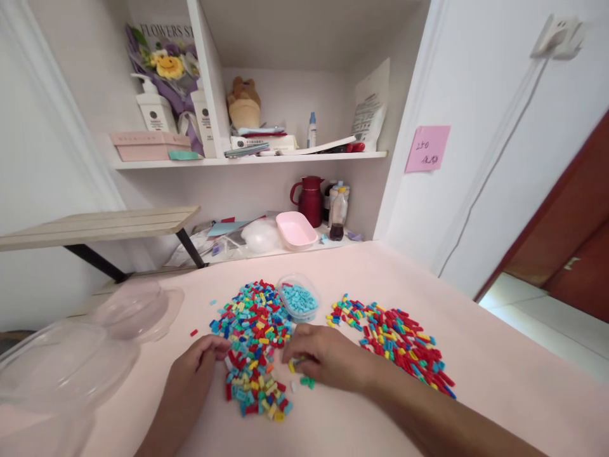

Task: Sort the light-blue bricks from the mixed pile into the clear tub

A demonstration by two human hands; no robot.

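Small toy bricks in many colours form a large heap (259, 317) between my hands. My left hand (194, 368) rests at the heap's left edge, fingers loosely bent and thumb apart, with nothing visible in it. On the other side, my right hand (328, 358) reaches in from the right with curled fingers. A yellow toy brick (292, 367) shows between its thumb and fingertips; the grip is partly hidden. Green bricks (307, 382) lie just below that hand. Behind it stands a clear plastic tub (318, 298) holding light-blue bricks (297, 298).
A second, mostly red brick heap (404, 343) spreads beyond my right forearm. Clear plastic containers (57, 362) stand at the left below a wooden riser (99, 225). At the back are a pink tray (295, 230), a red jug (310, 200) and a bottle (338, 216).
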